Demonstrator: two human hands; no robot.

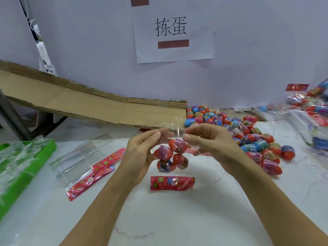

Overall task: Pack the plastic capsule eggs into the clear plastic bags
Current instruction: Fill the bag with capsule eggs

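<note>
clear bag (173,137) upright, four eggs (171,157) inside

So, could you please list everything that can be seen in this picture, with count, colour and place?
clear bag: one, transparent with a red printed header hanging below, held up at centre
eggs in bag: about four, mostly red, inside the held bag
loose eggs: a large pile, red, blue and pink, right on the table
empty bags: a few, clear with red headers, left of centre
filled bags: several, far right
green tray: one, with crumpled clear film, left edge
cardboard: one flattened sheet, brown, rear
paper sign: one, white, on the wall
left hand: pinches the bag's top
right hand: pinches the bag's top
</note>
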